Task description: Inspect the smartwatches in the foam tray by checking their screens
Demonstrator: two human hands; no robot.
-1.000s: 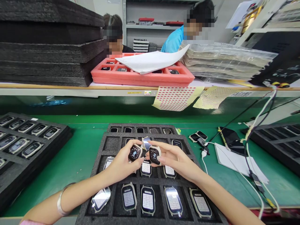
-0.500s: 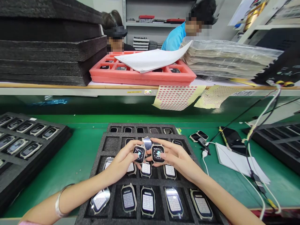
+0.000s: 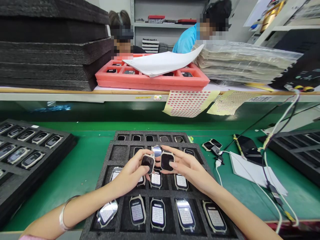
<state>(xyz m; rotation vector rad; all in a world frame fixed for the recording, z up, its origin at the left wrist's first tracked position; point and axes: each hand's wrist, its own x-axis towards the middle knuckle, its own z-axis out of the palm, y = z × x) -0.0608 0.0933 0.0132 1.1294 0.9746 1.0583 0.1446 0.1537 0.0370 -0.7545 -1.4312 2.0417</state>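
My left hand (image 3: 137, 167) grips a smartwatch case (image 3: 148, 162) without a strap, its screen dark, with the thumb on its lower edge. In my right hand (image 3: 186, 163) is a second smartwatch case (image 3: 167, 160), also dark, the thumb lying on the glass. Both are held side by side above a black foam tray (image 3: 106, 180). Several watches with lit white screens sit in its compartments, such as one watch (image 3: 158, 214) in the front row. Just behind the held pair, another watch (image 3: 157, 151) with a pale reflective screen is partly covered by my fingers.
Another foam tray of watches (image 3: 62, 146) lies on the left. To the right are two small watches (image 3: 212, 144), cables (image 3: 250, 162), a black phone-like device (image 3: 248, 146) and white paper (image 3: 255, 173). A red foam tray (image 3: 150, 85) stands on the shelf. Two people are beyond it.
The screens of both held watches have gone from a lit watch face to dark. My hands have hardly moved.
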